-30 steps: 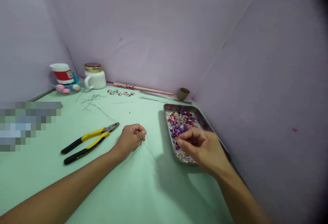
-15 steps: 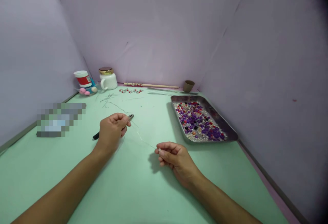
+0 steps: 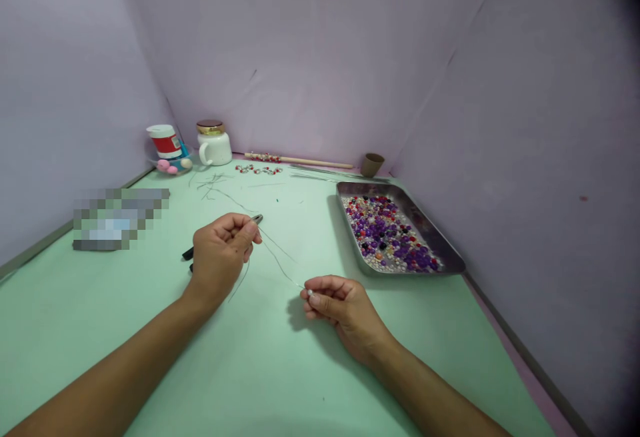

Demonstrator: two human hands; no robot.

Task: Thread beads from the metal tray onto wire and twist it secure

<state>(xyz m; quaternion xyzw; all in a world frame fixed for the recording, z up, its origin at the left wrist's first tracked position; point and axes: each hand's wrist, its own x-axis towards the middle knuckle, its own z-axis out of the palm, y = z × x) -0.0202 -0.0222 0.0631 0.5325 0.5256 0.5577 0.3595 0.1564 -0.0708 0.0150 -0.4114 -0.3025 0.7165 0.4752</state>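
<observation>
A thin wire (image 3: 279, 265) runs between my two hands over the green table. My left hand (image 3: 225, 245) is closed, pinching it between thumb and fingertips; loose wire ends stick out to the right and below. Behind that hand, partly hidden, lie pliers (image 3: 188, 254) with dark handles, the metal tip showing past the fingers. My right hand (image 3: 345, 314) pinches a small white bead (image 3: 311, 294) at the other end of the wire. Right of it stands a metal tray (image 3: 453, 260) holding many purple, red, black and white beads (image 3: 385, 232).
Wire scraps (image 3: 215, 185) lie at the back left, near a white jar (image 3: 216, 147) and a clear bowl with a red-and-white tub (image 3: 165, 142). A wooden stick (image 3: 315, 162), beaded pieces (image 3: 259, 170), long wires (image 3: 325, 175) and a brown cup (image 3: 372, 165) line the back. A blurred device (image 3: 120, 218) lies left.
The view has tilted slightly. My left hand has shifted a little to the right, and the wire ends stand out more clearly. My right hand keeps its pinch on the bead.
</observation>
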